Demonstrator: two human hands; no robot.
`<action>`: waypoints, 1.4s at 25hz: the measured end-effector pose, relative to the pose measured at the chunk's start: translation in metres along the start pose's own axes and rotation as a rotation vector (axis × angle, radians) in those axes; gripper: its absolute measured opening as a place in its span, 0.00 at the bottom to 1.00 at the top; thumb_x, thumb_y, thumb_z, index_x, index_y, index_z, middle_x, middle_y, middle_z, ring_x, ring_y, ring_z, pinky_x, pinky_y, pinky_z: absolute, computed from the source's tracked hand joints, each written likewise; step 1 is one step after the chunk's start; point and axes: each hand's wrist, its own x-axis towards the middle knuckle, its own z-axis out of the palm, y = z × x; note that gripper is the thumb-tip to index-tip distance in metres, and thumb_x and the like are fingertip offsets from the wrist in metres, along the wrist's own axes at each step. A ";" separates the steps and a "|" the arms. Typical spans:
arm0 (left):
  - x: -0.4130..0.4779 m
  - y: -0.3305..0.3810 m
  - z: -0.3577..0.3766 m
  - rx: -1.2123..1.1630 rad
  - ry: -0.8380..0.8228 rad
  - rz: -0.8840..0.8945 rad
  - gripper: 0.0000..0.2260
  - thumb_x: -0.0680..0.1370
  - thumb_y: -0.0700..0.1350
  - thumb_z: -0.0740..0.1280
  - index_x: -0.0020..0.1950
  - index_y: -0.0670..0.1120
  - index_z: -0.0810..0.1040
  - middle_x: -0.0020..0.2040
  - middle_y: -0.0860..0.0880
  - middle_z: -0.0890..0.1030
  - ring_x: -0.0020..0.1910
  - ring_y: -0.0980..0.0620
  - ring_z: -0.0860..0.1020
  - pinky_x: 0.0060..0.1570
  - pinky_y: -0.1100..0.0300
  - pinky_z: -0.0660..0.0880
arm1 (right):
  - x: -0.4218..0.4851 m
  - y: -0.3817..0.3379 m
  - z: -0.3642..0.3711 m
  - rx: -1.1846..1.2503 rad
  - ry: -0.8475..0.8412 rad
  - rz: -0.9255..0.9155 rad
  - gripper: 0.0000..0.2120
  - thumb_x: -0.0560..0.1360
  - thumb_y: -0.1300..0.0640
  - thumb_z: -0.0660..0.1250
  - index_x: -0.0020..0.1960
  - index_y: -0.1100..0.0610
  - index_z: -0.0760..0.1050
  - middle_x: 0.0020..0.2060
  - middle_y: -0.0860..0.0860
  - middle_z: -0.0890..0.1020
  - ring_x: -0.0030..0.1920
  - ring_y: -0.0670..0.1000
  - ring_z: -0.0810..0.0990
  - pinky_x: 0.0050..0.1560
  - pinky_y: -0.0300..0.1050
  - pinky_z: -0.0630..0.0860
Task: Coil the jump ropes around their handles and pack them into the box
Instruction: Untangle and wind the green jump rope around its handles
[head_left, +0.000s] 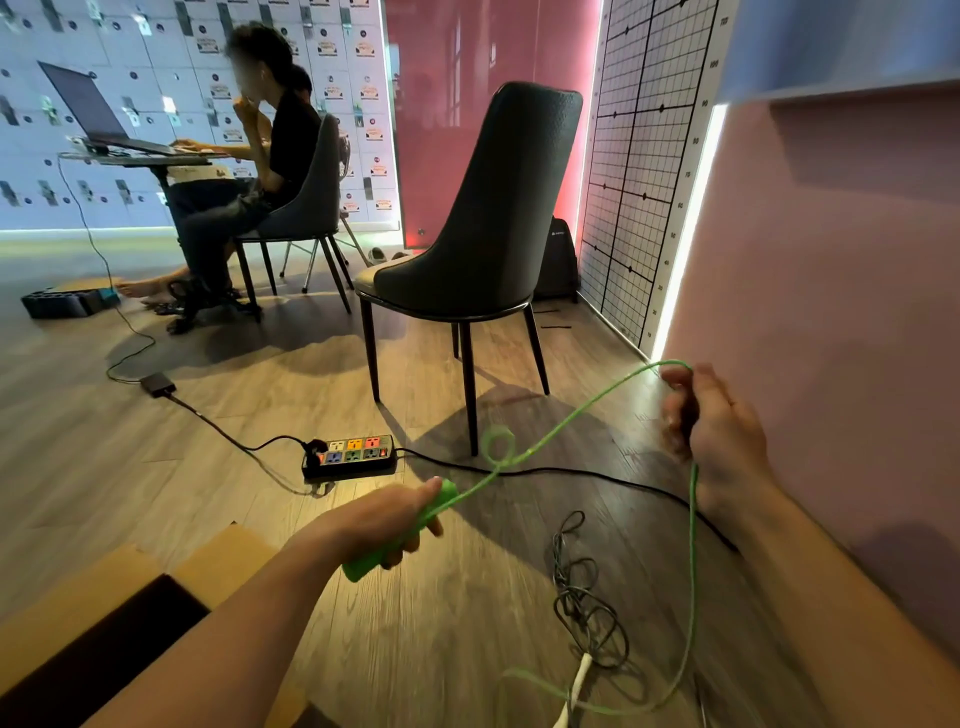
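Observation:
My left hand (387, 522) grips the green handle (358, 567) of a green jump rope. Its green cord (587, 408) leaves the handle's top, makes one small loop, and rises to my right hand (711, 431), which pinches it up by the pink wall. From there the cord drops down and curls on the floor at the lower right. A second rope with a dark cord (584, 603) and a white handle (576, 686) lies tangled on the floor between my arms. The open cardboard box (93, 587) sits at the lower left, partly behind my left forearm.
A dark chair (478, 249) stands just ahead. A power strip (350, 457) and its black cables lie across the wood floor. A person sits at a small table with a laptop (98, 111) at the far left. A pink wall (831, 312) is close on my right.

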 end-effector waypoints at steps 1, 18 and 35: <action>-0.007 0.004 0.004 -0.089 -0.138 -0.040 0.33 0.80 0.67 0.51 0.52 0.41 0.81 0.36 0.47 0.75 0.30 0.53 0.73 0.33 0.60 0.73 | 0.002 0.005 -0.002 -0.052 0.073 0.021 0.17 0.86 0.51 0.52 0.48 0.55 0.77 0.23 0.47 0.73 0.22 0.47 0.67 0.23 0.38 0.64; -0.034 0.040 0.008 -0.700 -0.456 0.084 0.22 0.72 0.67 0.65 0.39 0.47 0.73 0.27 0.52 0.63 0.20 0.58 0.61 0.23 0.65 0.59 | -0.044 0.024 0.036 -0.514 -1.078 0.320 0.33 0.74 0.71 0.65 0.73 0.46 0.67 0.61 0.48 0.82 0.62 0.46 0.79 0.51 0.38 0.78; -0.030 0.044 0.020 -0.261 -0.113 0.111 0.22 0.77 0.65 0.62 0.41 0.45 0.72 0.32 0.46 0.75 0.25 0.53 0.70 0.27 0.60 0.71 | -0.067 0.044 0.088 -0.155 -0.445 0.485 0.09 0.83 0.57 0.61 0.56 0.60 0.78 0.50 0.58 0.85 0.49 0.54 0.86 0.51 0.49 0.83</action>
